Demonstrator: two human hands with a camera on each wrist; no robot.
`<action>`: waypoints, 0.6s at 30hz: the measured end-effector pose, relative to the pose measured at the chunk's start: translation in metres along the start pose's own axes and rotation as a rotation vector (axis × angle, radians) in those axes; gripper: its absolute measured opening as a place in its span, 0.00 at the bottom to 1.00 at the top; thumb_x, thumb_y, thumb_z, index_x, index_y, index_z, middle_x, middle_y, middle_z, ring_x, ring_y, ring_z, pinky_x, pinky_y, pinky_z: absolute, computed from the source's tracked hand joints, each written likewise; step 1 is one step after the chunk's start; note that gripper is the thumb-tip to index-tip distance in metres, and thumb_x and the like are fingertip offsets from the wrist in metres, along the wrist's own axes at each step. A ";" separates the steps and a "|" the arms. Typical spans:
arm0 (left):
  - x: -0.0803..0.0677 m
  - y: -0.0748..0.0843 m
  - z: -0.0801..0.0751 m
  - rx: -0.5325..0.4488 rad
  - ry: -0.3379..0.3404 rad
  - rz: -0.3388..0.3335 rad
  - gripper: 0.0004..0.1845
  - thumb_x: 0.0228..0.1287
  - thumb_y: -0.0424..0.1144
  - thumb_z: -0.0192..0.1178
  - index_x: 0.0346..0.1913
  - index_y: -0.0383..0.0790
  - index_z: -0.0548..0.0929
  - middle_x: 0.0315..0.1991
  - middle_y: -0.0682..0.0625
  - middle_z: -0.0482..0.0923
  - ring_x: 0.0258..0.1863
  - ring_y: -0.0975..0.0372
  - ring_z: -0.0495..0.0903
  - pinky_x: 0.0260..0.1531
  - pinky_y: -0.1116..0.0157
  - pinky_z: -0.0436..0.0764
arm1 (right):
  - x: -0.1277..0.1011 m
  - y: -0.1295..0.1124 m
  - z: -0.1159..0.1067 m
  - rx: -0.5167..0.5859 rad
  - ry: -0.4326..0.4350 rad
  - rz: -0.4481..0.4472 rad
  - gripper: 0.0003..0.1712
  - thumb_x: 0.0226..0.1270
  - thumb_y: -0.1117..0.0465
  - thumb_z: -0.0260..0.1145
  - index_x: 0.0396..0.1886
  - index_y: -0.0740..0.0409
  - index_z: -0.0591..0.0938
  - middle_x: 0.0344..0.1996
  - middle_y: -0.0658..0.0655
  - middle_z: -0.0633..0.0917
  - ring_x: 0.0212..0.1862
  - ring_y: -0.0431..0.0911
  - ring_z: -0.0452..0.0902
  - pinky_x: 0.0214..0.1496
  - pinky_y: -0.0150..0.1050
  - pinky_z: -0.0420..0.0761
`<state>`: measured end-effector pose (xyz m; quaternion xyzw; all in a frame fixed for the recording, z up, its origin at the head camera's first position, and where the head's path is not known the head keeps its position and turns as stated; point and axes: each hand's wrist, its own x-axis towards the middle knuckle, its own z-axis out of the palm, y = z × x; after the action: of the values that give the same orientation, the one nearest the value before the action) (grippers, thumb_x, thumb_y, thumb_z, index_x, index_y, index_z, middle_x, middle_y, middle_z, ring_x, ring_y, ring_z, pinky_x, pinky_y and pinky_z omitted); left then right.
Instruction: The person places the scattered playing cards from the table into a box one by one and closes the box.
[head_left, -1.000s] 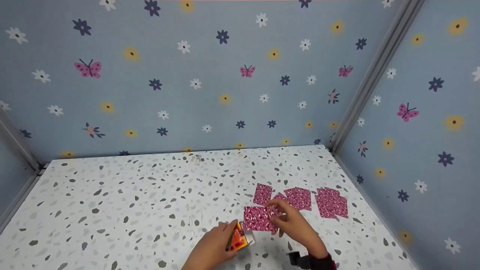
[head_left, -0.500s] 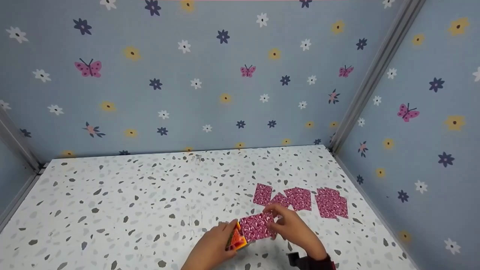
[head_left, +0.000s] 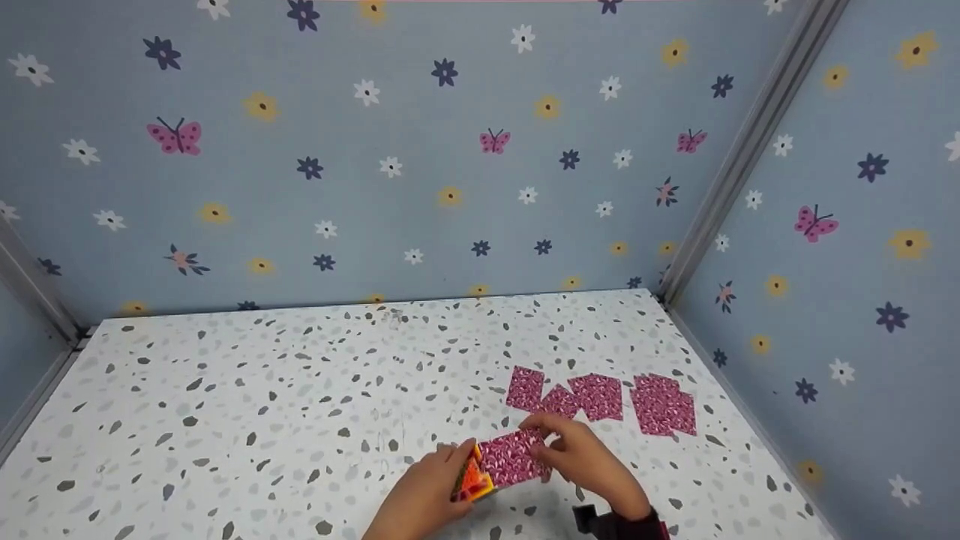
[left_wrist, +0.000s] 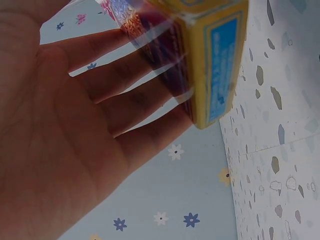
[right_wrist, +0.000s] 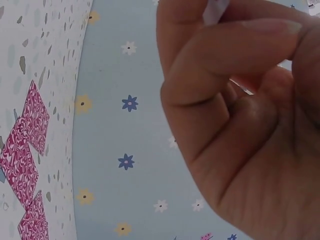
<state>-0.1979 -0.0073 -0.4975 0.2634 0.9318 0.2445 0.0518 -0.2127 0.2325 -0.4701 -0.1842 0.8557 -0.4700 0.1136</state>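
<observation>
My left hand [head_left: 424, 487] holds a small yellow and orange card box [head_left: 474, 480], tilted above the table. In the left wrist view its fingers lie along one side of the box [left_wrist: 215, 65], whose end has a blue panel. Pink-patterned playing cards [head_left: 511, 456] stand at the box's right end, their left edge against or inside it; how far in, I cannot tell. My right hand [head_left: 585, 454] pinches these cards at their right edge between thumb and fingers. The right wrist view shows that hand [right_wrist: 240, 115] with curled fingers, the cards mostly hidden.
More pink-patterned cards lie face down beyond the right hand: a single card [head_left: 526, 387], a card [head_left: 560, 402] beside an overlapping group [head_left: 598, 397], and another group [head_left: 664, 406] farther right. The speckled white table [head_left: 262, 405] meets flowered blue walls [head_left: 420, 150] at the back and right.
My right hand has brought the cards left and down, turning them to line up with the box's end, where a white part showed before. The left hand has hardly moved.
</observation>
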 end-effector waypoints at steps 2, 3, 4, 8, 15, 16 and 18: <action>0.000 0.000 -0.001 0.000 -0.007 0.003 0.40 0.48 0.47 0.69 0.65 0.37 0.67 0.50 0.42 0.76 0.45 0.50 0.78 0.47 0.53 0.78 | 0.001 -0.001 0.001 -0.001 -0.004 -0.001 0.16 0.65 0.69 0.57 0.52 0.62 0.76 0.41 0.62 0.80 0.22 0.37 0.76 0.25 0.33 0.81; 0.000 0.000 -0.001 0.000 -0.011 0.005 0.41 0.48 0.47 0.69 0.65 0.37 0.67 0.50 0.41 0.76 0.45 0.50 0.78 0.48 0.53 0.78 | 0.001 -0.001 0.002 -0.003 -0.005 0.000 0.16 0.64 0.69 0.57 0.52 0.62 0.76 0.41 0.62 0.80 0.22 0.37 0.76 0.25 0.33 0.81; 0.000 0.000 -0.002 0.000 -0.014 0.007 0.41 0.48 0.47 0.69 0.65 0.36 0.67 0.51 0.41 0.76 0.46 0.49 0.78 0.48 0.53 0.78 | 0.002 -0.001 0.004 -0.004 -0.007 0.002 0.17 0.65 0.69 0.57 0.54 0.62 0.76 0.40 0.62 0.80 0.22 0.37 0.76 0.24 0.33 0.80; 0.000 0.000 -0.002 -0.002 -0.014 0.011 0.41 0.48 0.47 0.69 0.65 0.36 0.67 0.52 0.41 0.76 0.46 0.49 0.78 0.48 0.52 0.78 | 0.003 -0.004 0.009 -0.011 -0.004 0.018 0.23 0.65 0.68 0.57 0.61 0.58 0.71 0.39 0.59 0.77 0.22 0.37 0.75 0.22 0.31 0.78; -0.001 0.000 -0.001 -0.006 0.017 0.015 0.41 0.47 0.46 0.69 0.65 0.35 0.67 0.51 0.41 0.76 0.45 0.50 0.78 0.47 0.53 0.79 | 0.004 -0.005 0.009 -0.003 0.041 0.015 0.24 0.65 0.67 0.59 0.60 0.62 0.67 0.38 0.60 0.77 0.25 0.41 0.76 0.23 0.35 0.79; -0.001 0.000 -0.001 -0.008 0.013 0.012 0.41 0.47 0.45 0.70 0.65 0.35 0.67 0.51 0.42 0.76 0.45 0.51 0.78 0.47 0.54 0.79 | 0.003 -0.005 0.009 -0.001 0.048 0.008 0.23 0.65 0.67 0.59 0.58 0.63 0.67 0.38 0.60 0.77 0.25 0.42 0.76 0.23 0.38 0.80; -0.001 0.000 -0.001 -0.009 0.009 0.009 0.40 0.47 0.45 0.69 0.65 0.36 0.68 0.50 0.42 0.76 0.44 0.51 0.78 0.46 0.54 0.79 | 0.003 -0.005 0.009 0.000 0.055 0.001 0.21 0.64 0.68 0.60 0.56 0.65 0.68 0.38 0.61 0.78 0.25 0.43 0.76 0.24 0.39 0.80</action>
<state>-0.1977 -0.0081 -0.4967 0.2665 0.9296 0.2501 0.0479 -0.2113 0.2212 -0.4707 -0.1707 0.8587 -0.4748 0.0902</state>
